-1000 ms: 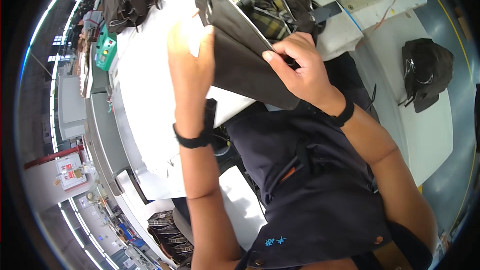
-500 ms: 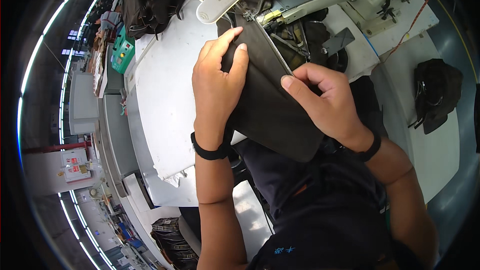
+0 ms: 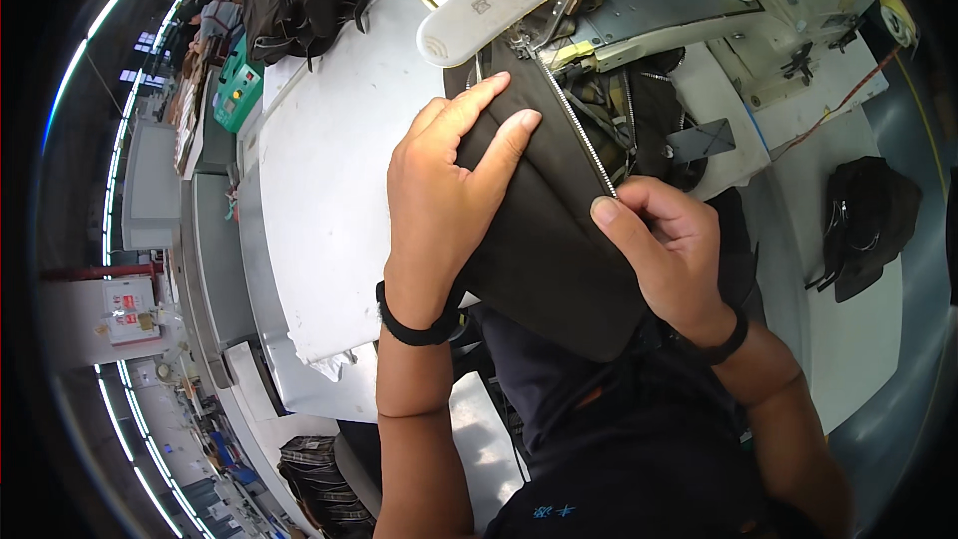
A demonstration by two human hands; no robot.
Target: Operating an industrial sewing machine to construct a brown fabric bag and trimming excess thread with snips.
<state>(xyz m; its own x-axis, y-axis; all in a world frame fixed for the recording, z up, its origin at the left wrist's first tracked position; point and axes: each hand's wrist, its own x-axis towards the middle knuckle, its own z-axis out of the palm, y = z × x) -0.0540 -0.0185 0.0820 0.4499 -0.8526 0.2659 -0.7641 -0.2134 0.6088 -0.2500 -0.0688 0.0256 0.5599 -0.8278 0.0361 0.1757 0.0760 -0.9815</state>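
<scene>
A dark olive-brown fabric piece (image 3: 559, 279) lies under the head of a sewing machine (image 3: 669, 15) and hangs over the table edge onto my lap. A metal-toothed zipper (image 3: 584, 137) runs along its right edge, up to the presser foot (image 3: 527, 45). My left hand (image 3: 439, 190) rests on the left part of the fabric, fingers stretched forward and thumb apart, close to the needle area. Lower on the zipper, my right hand (image 3: 674, 250) pinches the edge between thumb and bent fingers. The needle itself cannot be made out.
White table (image 3: 324, 190) spreads to the left. More dark fabric with zippers (image 3: 639, 105) bunches right of the machine head, beside a dark flat plate (image 3: 702, 140). Dark bags lie at the back left (image 3: 309, 0) and far right (image 3: 866, 225). A green control box (image 3: 238, 85) stands left.
The whole view has shifted, so the machine and table sit lower and further right. My right hand appears slightly nearer to me along the zipper edge. Both hands keep their contact with the fabric.
</scene>
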